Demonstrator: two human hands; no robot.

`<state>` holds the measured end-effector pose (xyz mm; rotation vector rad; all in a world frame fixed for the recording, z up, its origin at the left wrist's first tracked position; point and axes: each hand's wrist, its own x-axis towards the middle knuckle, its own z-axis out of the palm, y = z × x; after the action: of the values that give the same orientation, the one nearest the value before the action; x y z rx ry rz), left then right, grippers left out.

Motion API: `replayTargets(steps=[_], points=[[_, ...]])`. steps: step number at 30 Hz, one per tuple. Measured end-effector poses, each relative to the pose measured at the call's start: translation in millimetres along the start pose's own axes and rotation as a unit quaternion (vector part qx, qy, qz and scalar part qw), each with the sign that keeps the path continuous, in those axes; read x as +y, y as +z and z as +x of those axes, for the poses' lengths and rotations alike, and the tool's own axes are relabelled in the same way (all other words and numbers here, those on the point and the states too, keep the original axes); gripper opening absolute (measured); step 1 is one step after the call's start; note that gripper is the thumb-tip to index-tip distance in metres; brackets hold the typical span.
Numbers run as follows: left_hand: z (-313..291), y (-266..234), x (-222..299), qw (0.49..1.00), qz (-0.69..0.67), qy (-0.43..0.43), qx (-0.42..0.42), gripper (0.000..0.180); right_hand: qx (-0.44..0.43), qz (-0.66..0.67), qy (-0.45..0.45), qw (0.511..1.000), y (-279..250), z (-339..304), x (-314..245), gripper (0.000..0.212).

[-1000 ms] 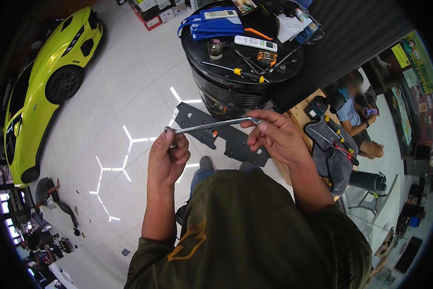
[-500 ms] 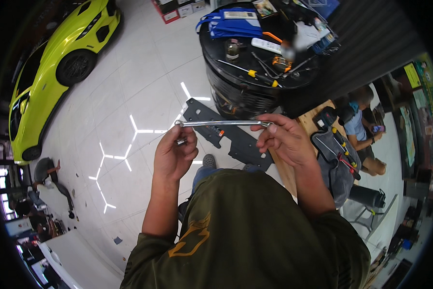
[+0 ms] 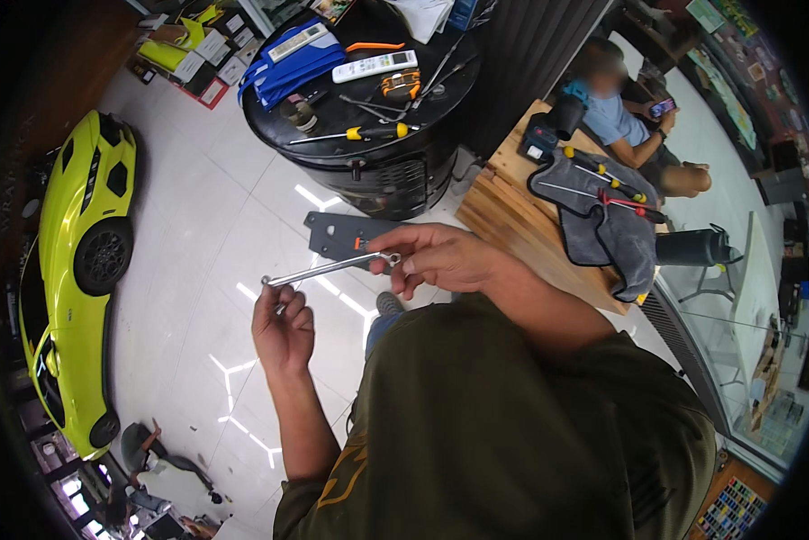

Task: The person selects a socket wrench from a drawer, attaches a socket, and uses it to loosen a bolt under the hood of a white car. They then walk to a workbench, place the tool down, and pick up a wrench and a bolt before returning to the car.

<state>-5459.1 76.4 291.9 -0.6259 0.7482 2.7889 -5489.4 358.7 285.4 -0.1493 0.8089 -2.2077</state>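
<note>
A slim chrome double box-end wrench (image 3: 332, 267) spans between my two hands, its right end slightly higher than its left. My left hand (image 3: 284, 328) is closed, pinching the ring at the left end; a small shiny metal piece partly shows among its fingers, too hidden to name. Fingers and thumb of my right hand (image 3: 445, 256) pinch the wrench close to its right ring. Beyond the right hand, a dark flat panel (image 3: 337, 232) with cutouts lies on the tiled floor, partly covered by that hand.
Ahead stands a black drum (image 3: 395, 189) topped with a blue pouch (image 3: 296, 67), a white remote (image 3: 375, 66) and a screwdriver (image 3: 377, 133). To the right, a wooden bench (image 3: 503, 211) bears a grey towel (image 3: 593, 247) with screwdrivers. A person (image 3: 625, 126) sits beyond; a yellow-green car (image 3: 67, 279) is left.
My view has turned right, bringing the bench and seated person further in. The wrench, level before, now slants down to the left; both hands still hold it.
</note>
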Motion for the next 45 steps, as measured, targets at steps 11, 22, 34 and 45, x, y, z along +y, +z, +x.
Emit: replayTargets(steps=[11,22,34,45], points=[[-14,28,-26,0.998,0.045,0.033,-0.034,0.014,0.0,0.023,-0.011,1.0,-24,-19,-15,0.038],[-27,44,-30,0.981,0.146,0.116,-0.047,0.012,0.037,-0.031,0.0,0.999,-29,-20,-16,0.034],[-29,26,-9,0.978,0.164,0.126,-0.027,0.021,0.068,-0.136,-0.095,0.984,11,-1,-25,0.038],[-27,19,4,0.957,0.237,0.169,0.006,0.022,0.077,-0.171,-0.109,0.976,11,15,-17,0.033]])
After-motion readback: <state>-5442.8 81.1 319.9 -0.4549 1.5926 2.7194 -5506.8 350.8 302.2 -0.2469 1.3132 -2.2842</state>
